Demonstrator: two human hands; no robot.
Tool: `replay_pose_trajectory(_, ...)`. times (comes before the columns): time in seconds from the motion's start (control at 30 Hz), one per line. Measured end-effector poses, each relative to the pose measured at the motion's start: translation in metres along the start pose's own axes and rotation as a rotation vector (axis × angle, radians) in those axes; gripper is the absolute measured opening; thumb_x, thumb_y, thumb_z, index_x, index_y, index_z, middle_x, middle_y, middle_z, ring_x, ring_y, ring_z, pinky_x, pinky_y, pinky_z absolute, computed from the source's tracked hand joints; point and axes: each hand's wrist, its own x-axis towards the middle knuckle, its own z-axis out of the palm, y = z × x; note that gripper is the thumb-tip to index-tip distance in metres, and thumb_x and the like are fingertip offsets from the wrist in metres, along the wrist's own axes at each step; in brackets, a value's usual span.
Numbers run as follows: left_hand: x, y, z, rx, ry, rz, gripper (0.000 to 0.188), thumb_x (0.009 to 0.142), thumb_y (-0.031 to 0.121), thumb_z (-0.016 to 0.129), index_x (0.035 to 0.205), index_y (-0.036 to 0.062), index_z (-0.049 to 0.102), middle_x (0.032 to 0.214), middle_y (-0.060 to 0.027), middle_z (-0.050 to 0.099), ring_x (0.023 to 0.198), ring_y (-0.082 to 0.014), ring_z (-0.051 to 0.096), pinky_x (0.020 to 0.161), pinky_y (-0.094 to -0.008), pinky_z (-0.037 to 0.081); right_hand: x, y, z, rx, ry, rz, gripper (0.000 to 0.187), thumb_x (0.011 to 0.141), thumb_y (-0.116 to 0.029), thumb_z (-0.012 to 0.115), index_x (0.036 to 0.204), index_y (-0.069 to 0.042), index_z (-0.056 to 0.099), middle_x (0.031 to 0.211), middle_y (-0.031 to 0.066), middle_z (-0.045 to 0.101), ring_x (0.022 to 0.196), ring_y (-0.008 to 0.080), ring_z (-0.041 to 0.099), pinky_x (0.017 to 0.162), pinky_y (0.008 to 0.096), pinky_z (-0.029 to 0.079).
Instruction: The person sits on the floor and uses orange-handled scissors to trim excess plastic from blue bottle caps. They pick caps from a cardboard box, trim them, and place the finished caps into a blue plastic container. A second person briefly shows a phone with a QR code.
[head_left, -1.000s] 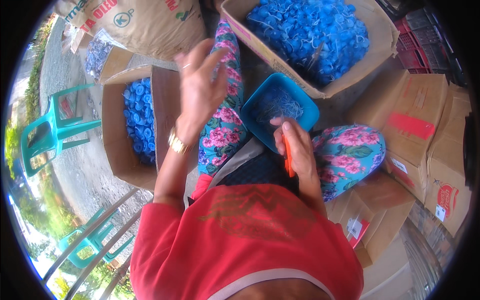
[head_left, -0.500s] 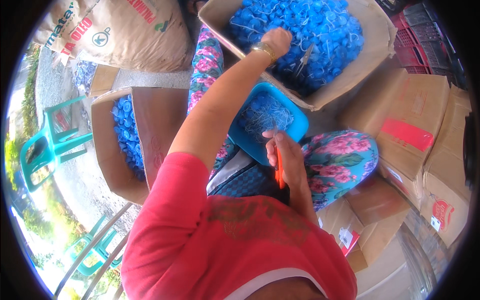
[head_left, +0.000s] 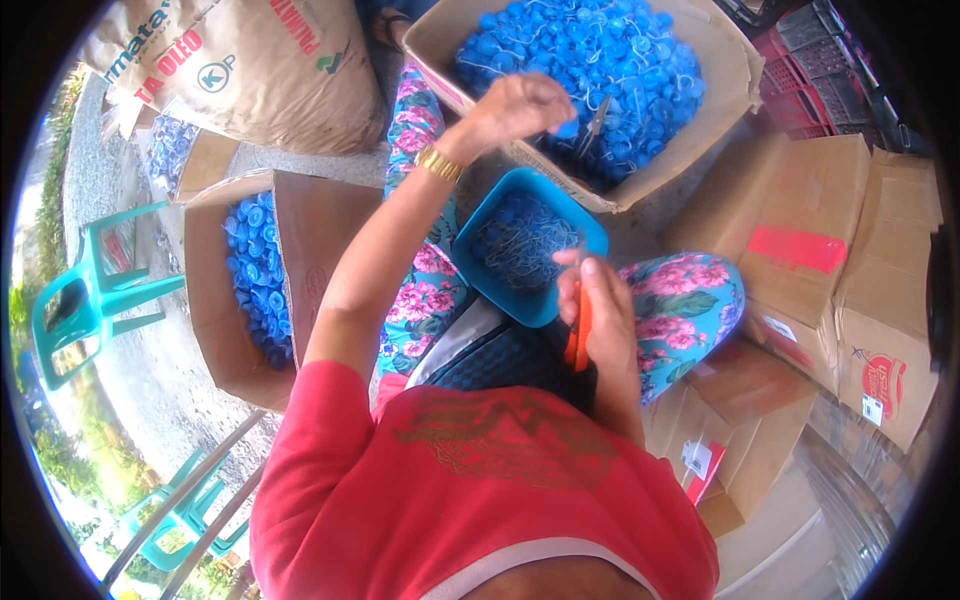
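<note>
My left hand point(head_left: 528, 108) hovers over the near-left edge of a large cardboard box point(head_left: 735, 75) heaped with blue plastic caps point(head_left: 600, 50), many trailing thin pale strings. A blue cap point(head_left: 567, 129) is pinched at its fingertips. In front of my body, my right hand point(head_left: 603, 305) is closed round orange-handled scissors point(head_left: 578, 335); their blades are blurred. Between my legs stands a blue plastic basin point(head_left: 555, 310) with cut strings and some blue bits inside. Another metal tool point(head_left: 598, 120) sticks up out of the caps in the large box.
At the left stands a smaller cardboard box point(head_left: 215, 330) with more blue caps point(head_left: 258, 270). A big brown sack point(head_left: 290, 90) leans at the far left. Cardboard boxes point(head_left: 800, 215) and red crates point(head_left: 805, 65) fill the right side. Green plastic chairs point(head_left: 100, 290) stand farther left.
My left hand has come out of the heap, back toward me and left, with a blue cap in its fingers. My right hand with the scissors has shifted slightly right.
</note>
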Motion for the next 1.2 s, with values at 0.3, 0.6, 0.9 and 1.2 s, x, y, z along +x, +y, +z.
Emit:
replay_pose_trajectory(0.3, -0.082, 0.067, 0.025, -1.359, -0.054, -0.182, 0.027, 0.094, 0.024, 0.055, 0.094, -0.0012, 0.066, 0.103, -0.0111, 0.064, 0.094, -0.0220, 0.062, 0.087, -0.0402, 0.052, -0.016, -0.036, 0.021, -0.213, 0.033, -0.254, 0.030, 0.099, -0.027, 0.046, 0.117, -0.007, 0.058, 0.071, -0.0018, 0.050, 0.057, 0.0036, 0.040, 0.050, 0.0186, 0.031)
replay_pose_trajectory(0.6, -0.115, 0.102, 0.013, -0.901, -0.158, -0.041, 0.035, 0.096, 0.023, 0.051, 0.120, -0.0024, 0.058, 0.117, -0.0119, 0.059, 0.100, -0.0198, 0.060, 0.095, -0.0397, 0.049, -0.035, -0.037, 0.016, -0.190, 0.011, -0.290, 0.031, 0.098, -0.025, 0.048, 0.121, -0.005, 0.055, 0.072, -0.0012, 0.051, 0.059, 0.0040, 0.042, 0.052, 0.0187, 0.034)
replay_pose_trajectory(0.9, -0.125, 0.119, 0.010, -0.845, -0.229, 0.084, 0.044, 0.087, 0.013, 0.048, 0.129, -0.0013, 0.053, 0.128, -0.0121, 0.056, 0.093, -0.0181, 0.058, 0.087, -0.0320, 0.049, -0.046, -0.039, 0.019, -0.179, -0.045, -0.301, 0.035, 0.098, -0.024, 0.049, 0.126, -0.003, 0.051, 0.074, 0.0011, 0.054, 0.060, 0.0054, 0.044, 0.053, 0.0194, 0.035)
replay_pose_trajectory(1.2, -0.123, 0.125, 0.009, -0.767, -0.427, 0.142, 0.055, 0.077, 0.005, 0.046, 0.131, -0.0035, 0.049, 0.124, -0.0131, 0.058, 0.091, -0.0158, 0.055, 0.080, -0.0292, 0.045, -0.044, -0.035, 0.018, 0.088, -0.214, -0.167, 0.043, 0.097, -0.020, 0.050, 0.136, -0.002, 0.041, 0.079, 0.0068, 0.056, 0.062, 0.0092, 0.049, 0.053, 0.0210, 0.039)
